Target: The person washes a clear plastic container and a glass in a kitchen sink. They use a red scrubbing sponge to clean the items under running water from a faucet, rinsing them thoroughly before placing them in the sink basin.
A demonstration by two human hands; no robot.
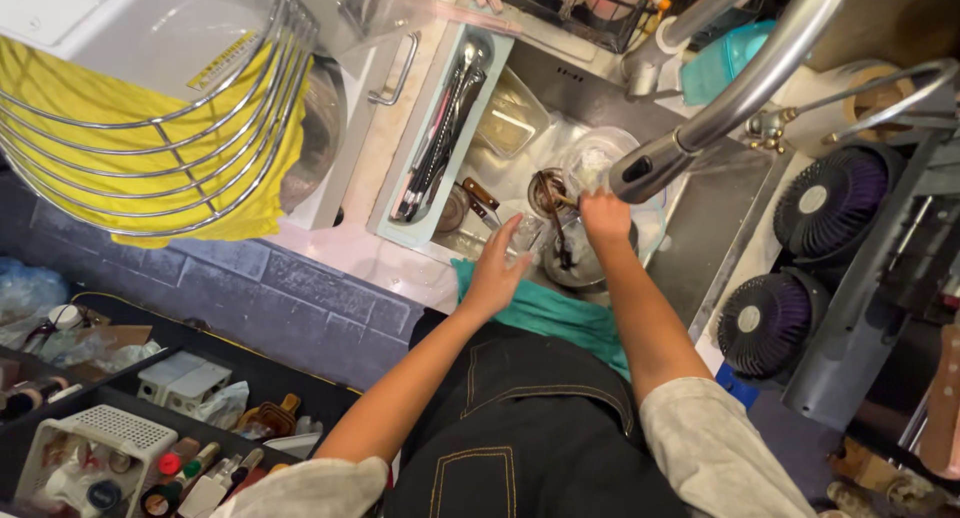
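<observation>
Left hand [495, 273] grips a clear glass [525, 233] at the sink's [600, 98] near edge. Right hand [603, 218] pinches a brush (partly hidden) over it. Advisable: steady the glass, scrub beneath the faucet [640, 173].

tap [740, 93]: polished metal, glossy | sink [700, 228]: brushed steel, dull sheen | glass [525, 233]: clear, smooth, in left hand [495, 273] | rack [150, 128]: bright chromed wire | cloth [235, 193]: yellow, matt | towel [545, 313]: teal fabric, matt | fans [800, 258]: black plastic grilles | tray [440, 128]: pale smooth plastic
</observation>
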